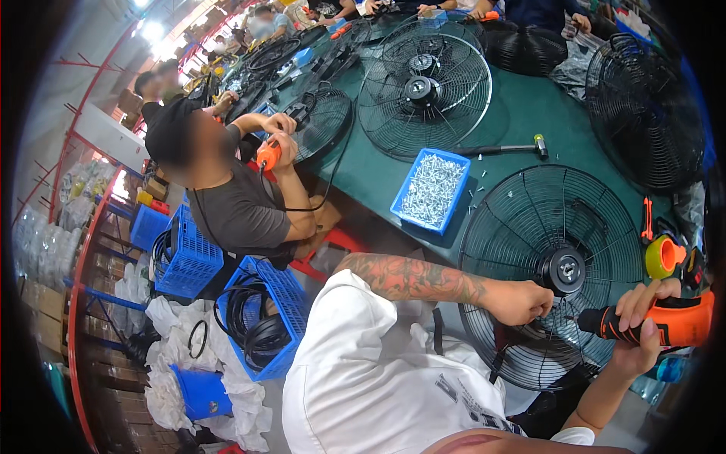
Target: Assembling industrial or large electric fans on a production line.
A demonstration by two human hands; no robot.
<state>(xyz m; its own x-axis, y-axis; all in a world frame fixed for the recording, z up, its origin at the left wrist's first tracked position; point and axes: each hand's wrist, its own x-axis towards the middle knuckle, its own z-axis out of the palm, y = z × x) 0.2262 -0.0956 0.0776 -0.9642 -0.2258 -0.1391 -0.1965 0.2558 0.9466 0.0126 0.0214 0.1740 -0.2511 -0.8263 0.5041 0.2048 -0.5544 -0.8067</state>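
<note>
In front of me lies a round black wire fan grille [522, 204] with a dark motor hub [566, 270] at its middle, overhanging the table's near edge. My left hand [518, 303] is closed in a pinch just below and left of the hub, over the wires; what its fingertips hold is too small to make out. An orange and black cordless screwdriver [677, 321] is gripped by my right hand [639, 325]. It lies level over the lower right of the grille, its bit pointing left toward my left fingertips.
On the green table [522, 106] are a blue bin [397, 204] of silver screws, a hammer [499, 150], yellow tape [660, 257] and more fan grilles [423, 53]. To my left a co-worker [242, 197] holds an orange power tool [268, 155]; blue crates [261, 363] stand below.
</note>
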